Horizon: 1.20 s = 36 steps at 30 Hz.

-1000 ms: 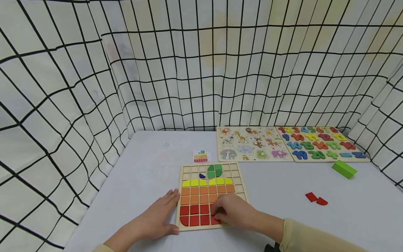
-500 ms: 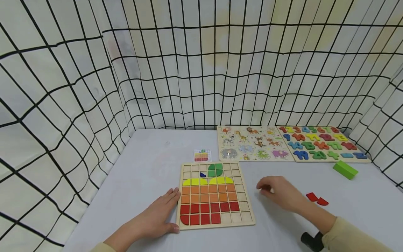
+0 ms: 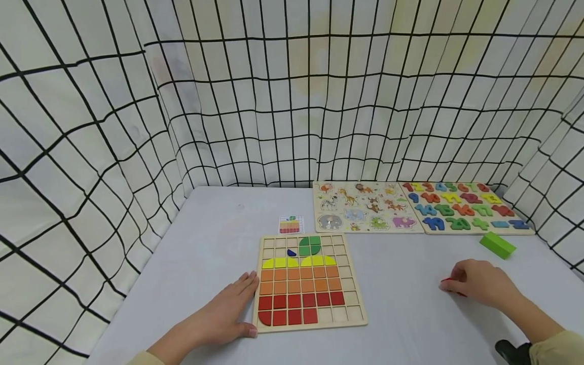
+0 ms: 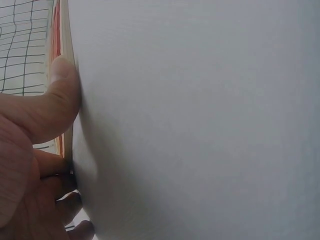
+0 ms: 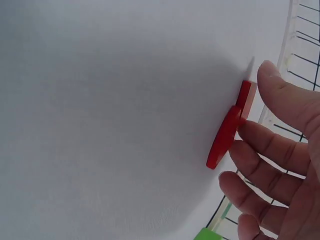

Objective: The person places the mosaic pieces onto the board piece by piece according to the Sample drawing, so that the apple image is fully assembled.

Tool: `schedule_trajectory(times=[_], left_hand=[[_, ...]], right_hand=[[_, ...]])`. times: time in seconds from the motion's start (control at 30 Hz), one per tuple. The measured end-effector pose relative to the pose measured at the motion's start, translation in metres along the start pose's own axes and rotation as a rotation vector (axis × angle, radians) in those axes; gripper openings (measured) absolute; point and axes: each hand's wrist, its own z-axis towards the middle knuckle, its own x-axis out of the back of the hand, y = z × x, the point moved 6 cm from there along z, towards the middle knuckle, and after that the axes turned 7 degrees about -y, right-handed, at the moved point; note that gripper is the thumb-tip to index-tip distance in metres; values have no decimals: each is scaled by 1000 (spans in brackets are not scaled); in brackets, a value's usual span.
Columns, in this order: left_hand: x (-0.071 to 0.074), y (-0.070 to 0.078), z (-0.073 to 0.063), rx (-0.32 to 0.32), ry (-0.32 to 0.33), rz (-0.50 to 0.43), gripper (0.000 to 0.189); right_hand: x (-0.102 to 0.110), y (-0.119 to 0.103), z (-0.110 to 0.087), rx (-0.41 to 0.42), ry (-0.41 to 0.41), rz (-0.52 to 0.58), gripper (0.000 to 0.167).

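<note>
In the head view, my left hand (image 3: 225, 309) lies beside the left edge of a wooden grid board (image 3: 352, 286), fingers straight and thumb spread. The left wrist view shows its thumb against the board's side. Red, orange, yellow, green and blue tiles fill part of the grid. To the right, my right hand (image 3: 485, 284) is over two red tiles on the white table, mostly covering them. In the right wrist view, a red square tile (image 5: 246, 98) and a red rounded tile (image 5: 224, 140) lie against its loosely bent fingers; the thumb stands apart from them.
A small picture card (image 3: 291, 224) lies behind the grid board. Further back are an animal puzzle board (image 3: 388, 231) and a number puzzle board (image 3: 479, 232). A green block (image 3: 497, 245) stands behind my right hand. Black netting (image 3: 292, 110) walls in the table.
My right hand has left the grid board's bottom row and moved right to the loose red tiles. The left hand has stayed at the board's edge.
</note>
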Motion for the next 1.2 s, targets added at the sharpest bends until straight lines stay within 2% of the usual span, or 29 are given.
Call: schedule_trajectory(times=[0.13,0.3,0.4,0.53,0.73,0.87,1.0,1.2], left_hand=[[1,0,0,-14,-1,-2,103],[1,1,-1,-5,-8,-3,104],[2,0,-1,6,-11,1,104],[2,0,-1,22,-12,1,103],[1,0,-1,23,-13,-17,102],[0,-1,0,21,-15,-23,103],[0,-2,0,14,-18,-21,104],[0,-3,1,-7,-10,-4,105]], right_hand=[[-4,-8,0,33,11,18,42],[-5,-30,2,99,49,69,25],[-5,-54,0,160,80,123,16],[-8,-108,-3,311,100,206,12],[-26,-192,-7,547,8,250,10],[-41,-230,-13,622,-99,292,6],[-54,-251,-16,648,-156,309,4],[-64,-261,-14,662,-126,270,4]])
